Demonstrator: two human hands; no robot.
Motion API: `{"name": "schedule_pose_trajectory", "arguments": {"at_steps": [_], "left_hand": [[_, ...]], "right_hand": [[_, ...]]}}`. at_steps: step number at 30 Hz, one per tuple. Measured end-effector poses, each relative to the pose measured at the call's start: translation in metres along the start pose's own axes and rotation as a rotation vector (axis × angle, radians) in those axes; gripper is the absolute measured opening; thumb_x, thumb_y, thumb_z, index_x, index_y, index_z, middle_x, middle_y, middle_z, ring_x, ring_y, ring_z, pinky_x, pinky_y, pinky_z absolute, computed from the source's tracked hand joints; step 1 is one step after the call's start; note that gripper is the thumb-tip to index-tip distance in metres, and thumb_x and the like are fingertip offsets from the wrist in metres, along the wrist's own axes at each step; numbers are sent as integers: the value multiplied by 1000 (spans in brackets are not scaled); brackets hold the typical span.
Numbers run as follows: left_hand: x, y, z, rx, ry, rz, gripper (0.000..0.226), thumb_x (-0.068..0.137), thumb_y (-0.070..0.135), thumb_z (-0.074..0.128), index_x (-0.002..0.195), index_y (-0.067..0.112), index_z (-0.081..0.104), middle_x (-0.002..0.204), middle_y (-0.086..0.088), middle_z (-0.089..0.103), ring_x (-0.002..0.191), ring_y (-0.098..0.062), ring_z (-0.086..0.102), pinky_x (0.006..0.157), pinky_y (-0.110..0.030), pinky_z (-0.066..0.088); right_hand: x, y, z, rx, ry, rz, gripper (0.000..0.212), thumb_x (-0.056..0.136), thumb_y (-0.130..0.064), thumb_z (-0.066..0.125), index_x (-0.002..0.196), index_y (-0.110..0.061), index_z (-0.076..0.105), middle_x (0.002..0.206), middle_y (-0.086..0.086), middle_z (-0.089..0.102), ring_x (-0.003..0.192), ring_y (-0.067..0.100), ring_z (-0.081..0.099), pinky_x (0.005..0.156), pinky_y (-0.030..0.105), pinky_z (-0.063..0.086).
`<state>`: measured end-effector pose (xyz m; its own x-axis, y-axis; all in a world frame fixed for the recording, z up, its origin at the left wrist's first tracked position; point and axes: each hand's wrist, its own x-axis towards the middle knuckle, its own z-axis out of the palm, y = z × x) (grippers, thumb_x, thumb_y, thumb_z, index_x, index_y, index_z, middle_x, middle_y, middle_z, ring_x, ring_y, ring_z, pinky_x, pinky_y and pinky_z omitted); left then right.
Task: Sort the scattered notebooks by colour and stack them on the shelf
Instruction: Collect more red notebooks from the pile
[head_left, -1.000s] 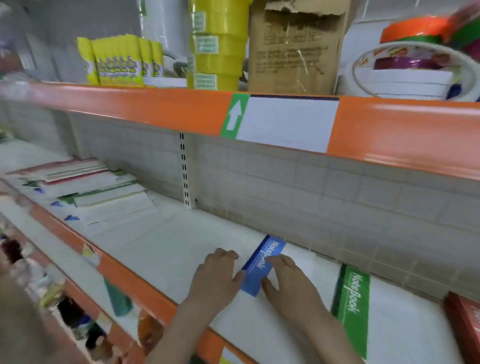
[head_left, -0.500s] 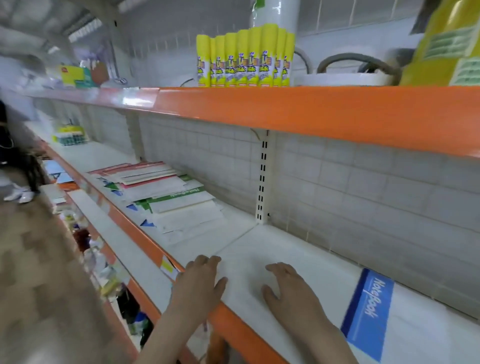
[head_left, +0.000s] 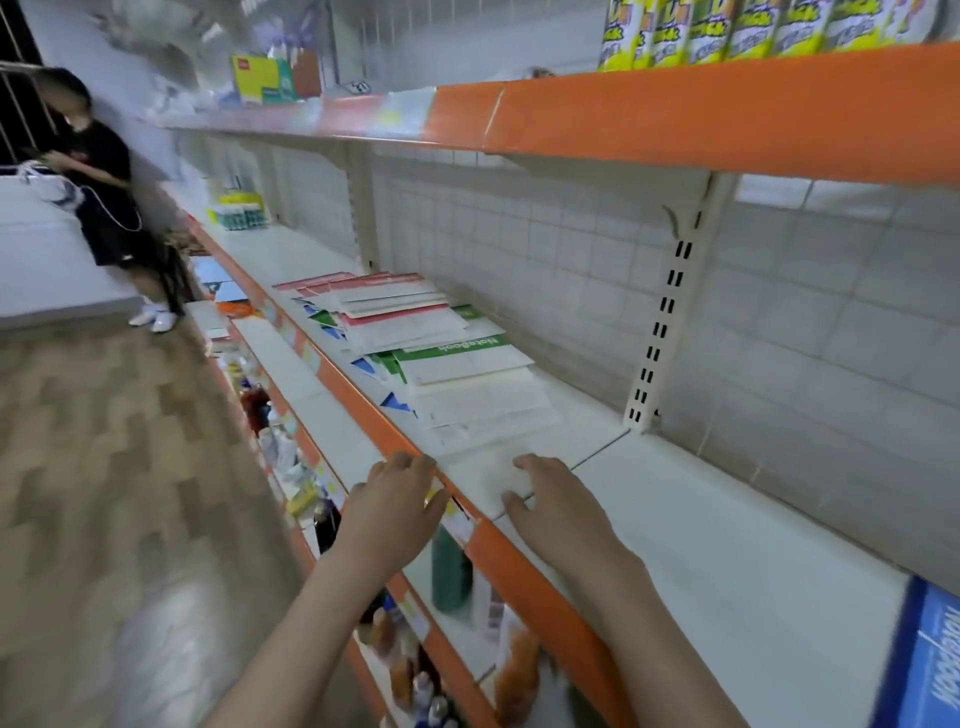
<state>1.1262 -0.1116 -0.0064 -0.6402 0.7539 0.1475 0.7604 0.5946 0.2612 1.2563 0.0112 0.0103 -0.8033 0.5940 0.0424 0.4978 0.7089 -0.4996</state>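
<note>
Landmark: white shelf board with orange front edge (head_left: 524, 561). Left hand (head_left: 395, 506) hangs at that orange lip, fingers loosely bent, holding nothing. Right hand (head_left: 558, 512) is over the board just inside the lip, fingers spread, empty. Blue-covered notebook (head_left: 924, 670) lies flat at the board's near right end; bare white surface between. Farther along, scattered red, green and white notebooks (head_left: 431, 353) overlap, some corners poking past the lip.

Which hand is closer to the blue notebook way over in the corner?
The right hand. It rests on the white shelf, with bare shelf between it and the blue notebook at the far right. The left hand is farther away, at the shelf's orange front edge.
</note>
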Motion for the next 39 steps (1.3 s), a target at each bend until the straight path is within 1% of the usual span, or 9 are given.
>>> {"name": "schedule_pose_trajectory", "arguments": {"at_steps": [6, 11, 14, 16, 21, 25, 28, 34, 39], "left_hand": [[30, -48, -10, -37, 23, -39, 46, 96, 41, 43, 139, 23, 41, 139, -2, 44, 108, -21, 57, 93, -40, 50], [85, -84, -19, -31, 30, -29, 46, 97, 39, 43, 139, 23, 39, 139, -1, 43, 120, -20, 48, 98, -39, 46], [123, -98, -24, -22, 36, 20, 45, 97, 40, 41, 139, 24, 38, 139, 1, 41, 122, -19, 45, 101, -36, 42], [148, -105, -28, -7, 37, 53, 44, 97, 42, 39, 137, 23, 39, 139, 2, 40, 121, -17, 46, 100, -33, 41], [198, -124, -32, -9, 56, 119, 47, 98, 43, 38, 141, 25, 33, 145, 3, 35, 130, -17, 38, 106, -34, 37], [229, -134, -35, -20, 40, 149, 47, 98, 43, 37, 142, 26, 33, 146, 3, 33, 133, -18, 34, 108, -37, 35], [254, -140, -34, -53, 54, 191, 46, 98, 43, 38, 141, 26, 35, 145, 3, 34, 134, -17, 33, 110, -38, 34], [311, -156, -32, -44, 57, 323, 46, 96, 41, 42, 139, 25, 37, 141, 2, 37, 130, -19, 38, 106, -36, 37], [357, -177, -41, -54, 43, 492, 45, 97, 40, 40, 139, 24, 38, 138, 2, 41, 127, -16, 39, 103, -32, 39]], "right_hand": [[47, -31, 21, 13, 7, -18, 45, 96, -32, 44, 140, -21, 38, 142, 0, 40, 126, 19, 45, 103, 35, 39], [98, -53, 33, 15, 63, 4, 42, 96, -29, 43, 137, -22, 39, 137, 0, 43, 119, 19, 49, 100, 39, 42], [131, -64, 38, -9, 91, 7, 39, 94, -25, 42, 133, -22, 41, 135, 0, 43, 120, 19, 48, 99, 37, 41], [154, -70, 39, -40, 104, 25, 42, 95, -26, 41, 137, -21, 37, 141, -1, 38, 127, 18, 42, 103, 35, 38], [192, -80, 43, -45, 142, 53, 47, 97, -39, 38, 142, -25, 32, 147, -5, 32, 132, 14, 38, 106, 34, 35], [210, -86, 46, -56, 155, 96, 48, 96, -34, 40, 143, -26, 30, 148, -6, 30, 135, 13, 34, 108, 32, 34], [226, -94, 48, -81, 193, 122, 48, 95, -31, 41, 142, -25, 33, 145, -6, 35, 132, 13, 37, 106, 30, 35], [261, -108, 61, -122, 253, 239, 48, 90, -27, 43, 138, -26, 38, 139, -5, 43, 125, 16, 44, 102, 31, 38], [300, -131, 72, -126, 306, 397, 51, 95, -29, 41, 144, -28, 30, 149, -4, 33, 135, 18, 35, 113, 37, 29]]}}
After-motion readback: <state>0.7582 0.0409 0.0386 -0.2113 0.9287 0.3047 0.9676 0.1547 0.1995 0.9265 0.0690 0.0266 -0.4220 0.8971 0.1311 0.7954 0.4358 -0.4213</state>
